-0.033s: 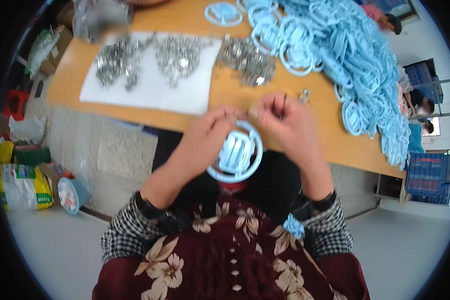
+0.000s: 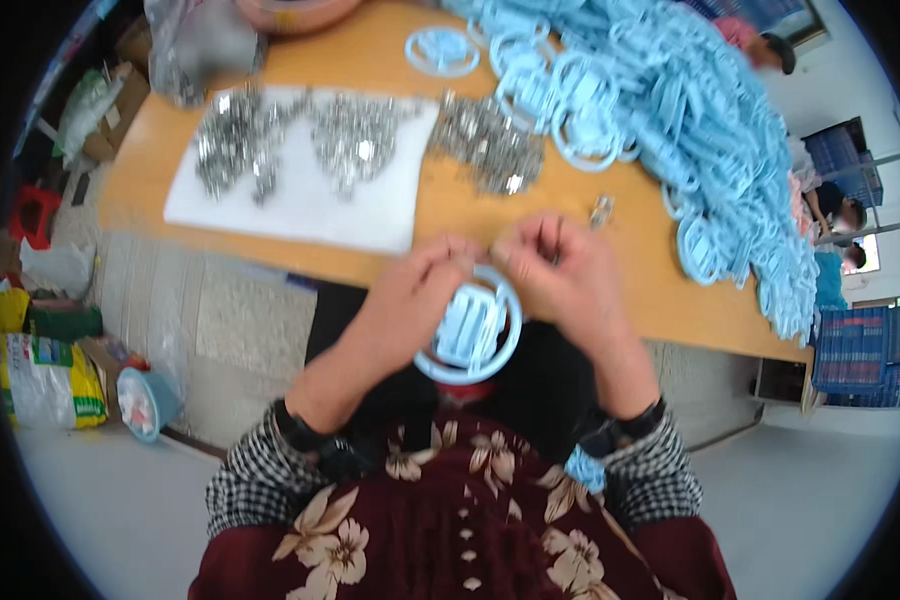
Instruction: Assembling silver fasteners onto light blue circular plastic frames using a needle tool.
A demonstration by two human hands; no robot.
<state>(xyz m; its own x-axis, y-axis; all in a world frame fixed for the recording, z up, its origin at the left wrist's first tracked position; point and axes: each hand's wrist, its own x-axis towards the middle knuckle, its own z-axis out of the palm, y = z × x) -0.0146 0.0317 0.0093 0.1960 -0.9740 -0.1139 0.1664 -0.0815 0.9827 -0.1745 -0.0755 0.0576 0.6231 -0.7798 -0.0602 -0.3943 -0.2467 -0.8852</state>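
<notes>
In my left hand (image 2: 400,305) is a light blue round plastic part (image 2: 467,332), an outer ring with a flat panel inside. I hold it above my lap at the table's near edge, fingers pressed along its upper left. My right hand (image 2: 573,275) is closed at the ring's top edge, its fingertips pinched close to the left ones. Whatever those fingertips grip is hidden. Beyond the right hand, a few small shiny metal pieces (image 2: 601,209) lie on the wooden table (image 2: 670,312).
Small metal pieces form two heaps (image 2: 355,145) on a white sheet (image 2: 290,222) and another heap (image 2: 490,145) beside it. A large mound of blue parts (image 2: 715,150) covers the table's right side. A grey plastic bag (image 2: 195,50) stands far left; a blue bucket (image 2: 148,402) is on the floor.
The table and its heaps sit slightly lower in the picture. Both hands stay together at the ring; the right fingers have shifted slightly and a dark gap between them no longer shows.
</notes>
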